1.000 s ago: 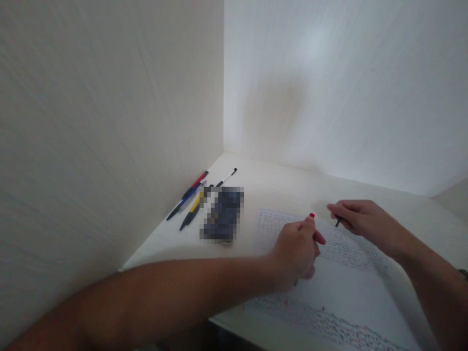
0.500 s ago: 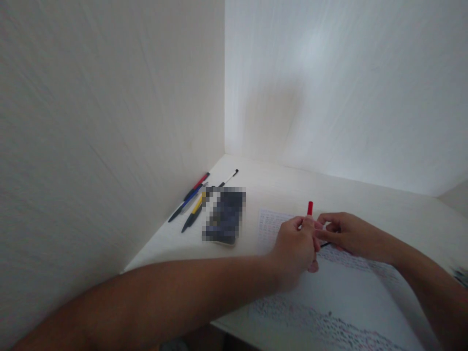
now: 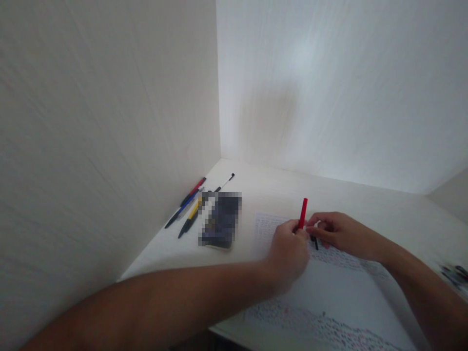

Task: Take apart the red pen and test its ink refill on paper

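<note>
My left hand (image 3: 288, 251) is closed around a red pen (image 3: 303, 213), whose plain red end stands up above the fist; its lower end is hidden in the hand. Close beside it, my right hand (image 3: 334, 230) pinches a thin black stick, perhaps a pen part (image 3: 315, 243), which pokes out below the fingertips. The right fingertips are near the red pen; whether they touch it I cannot tell. Both hands are over a sheet of paper (image 3: 340, 285) covered with rows of handwriting at its top and bottom.
Left of the paper lies a dark, pixelated rectangular object (image 3: 223, 222). Beyond it are a yellow and black pen (image 3: 190, 217), a blue pen (image 3: 185, 206), a red and black pen (image 3: 193, 191) and a white pen (image 3: 226, 181). White walls enclose the desk (image 3: 270, 183). Blurred dark items (image 3: 457, 275) sit far right.
More of the red pen now shows above my left hand, and it leans slightly right. My hands have drawn a little apart. The black stick now points more steeply down.
</note>
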The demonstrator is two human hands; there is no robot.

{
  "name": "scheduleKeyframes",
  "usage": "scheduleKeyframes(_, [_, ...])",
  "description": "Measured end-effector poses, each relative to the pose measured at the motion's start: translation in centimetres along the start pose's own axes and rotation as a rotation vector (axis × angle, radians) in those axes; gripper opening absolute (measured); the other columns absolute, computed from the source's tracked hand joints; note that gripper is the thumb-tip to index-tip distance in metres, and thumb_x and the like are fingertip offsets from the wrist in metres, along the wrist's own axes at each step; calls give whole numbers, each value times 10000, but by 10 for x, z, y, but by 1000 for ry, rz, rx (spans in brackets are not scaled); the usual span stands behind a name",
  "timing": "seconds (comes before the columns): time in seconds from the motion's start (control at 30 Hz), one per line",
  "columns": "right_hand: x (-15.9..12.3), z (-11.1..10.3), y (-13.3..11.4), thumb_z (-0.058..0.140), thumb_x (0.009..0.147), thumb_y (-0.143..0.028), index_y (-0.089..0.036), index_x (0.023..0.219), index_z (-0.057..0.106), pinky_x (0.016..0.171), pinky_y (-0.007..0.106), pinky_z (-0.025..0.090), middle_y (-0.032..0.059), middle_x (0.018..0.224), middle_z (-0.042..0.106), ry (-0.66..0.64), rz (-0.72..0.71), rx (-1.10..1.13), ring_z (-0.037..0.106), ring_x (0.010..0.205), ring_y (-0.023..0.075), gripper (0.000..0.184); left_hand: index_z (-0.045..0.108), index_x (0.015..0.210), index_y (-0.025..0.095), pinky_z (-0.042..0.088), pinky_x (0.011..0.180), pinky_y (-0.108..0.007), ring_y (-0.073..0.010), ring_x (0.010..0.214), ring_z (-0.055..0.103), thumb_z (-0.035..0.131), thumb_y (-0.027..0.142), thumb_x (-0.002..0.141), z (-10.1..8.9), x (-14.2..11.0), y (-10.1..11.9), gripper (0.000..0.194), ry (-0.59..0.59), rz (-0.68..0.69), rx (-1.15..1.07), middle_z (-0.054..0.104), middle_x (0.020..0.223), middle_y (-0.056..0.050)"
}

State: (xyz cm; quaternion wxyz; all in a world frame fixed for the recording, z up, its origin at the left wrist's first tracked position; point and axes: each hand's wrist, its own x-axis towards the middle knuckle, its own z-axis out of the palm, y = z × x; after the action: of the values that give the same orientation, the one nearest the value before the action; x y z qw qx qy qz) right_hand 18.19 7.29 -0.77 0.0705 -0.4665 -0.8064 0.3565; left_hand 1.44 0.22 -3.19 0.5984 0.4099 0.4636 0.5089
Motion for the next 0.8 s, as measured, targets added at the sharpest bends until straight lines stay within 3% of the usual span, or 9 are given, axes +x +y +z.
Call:
scheduleKeyframes(0.13, [-1, -2, -5, 576, 893, -526, -191, 795, 655, 418, 249, 283, 1, 547, 555, 76, -21, 90, 406, 454, 111, 358, 677, 985, 89, 359, 454, -227, -86, 458, 467, 473, 148, 877, 0, -2, 2, 238, -16, 13, 18, 521, 610, 3])
scheduleKeyframes(0.27, [-2, -6, -12, 453, 943, -549, -195, 564, 544, 399, 254, 281, 12, 476, 497, 290, -51, 408, 401, 414, 104, 526, 674, 1008, 94, 391, 428, -216, -64, 443, 502, 533, 185, 888, 1, -5, 6, 206, -24, 62, -34, 639, 801, -51])
scheduleKeyframes(0.4, [-1, -1, -22, 502, 908, -563, -196, 740, 646, 345, 249, 215, 15, 503, 540, 342, -38, 843, 404, 363, 105, 429, 661, 993, 87, 458, 433, -208, -60, 449, 530, 568, 177, 887, 1, -6, 8, 167, -29, 44, -69, 659, 839, -63])
scheduleKeyframes(0.53, [3, 5, -25, 630, 872, -476, -171, 747, 668, 349, 220, 229, 0, 486, 507, 478, -13, 949, 395, 371, 84, 332, 638, 989, 82, 505, 441, -220, -75, 461, 554, 595, 186, 884, 2, -6, 10, 154, -56, 29, -104, 653, 806, -59])
scheduleKeyframes(0.67, [4, -1, -20, 623, 895, -403, -153, 737, 671, 355, 198, 227, -14, 486, 464, 617, -3, 1034, 366, 388, 64, 300, 608, 881, 83, 473, 393, -208, -75, 417, 521, 546, 210, 920, 1, -7, 11, 147, -102, -35, -80, 615, 698, -41])
scheduleKeyframes(0.8, [4, -6, -18, 636, 898, -381, -147, 715, 660, 361, 191, 237, -18, 502, 456, 669, -37, 1056, 362, 398, 55, 298, 586, 797, 115, 432, 338, -212, -85, 372, 485, 495, 310, 947, -2, -5, 11, 262, -129, 3, 16, 563, 609, -13])
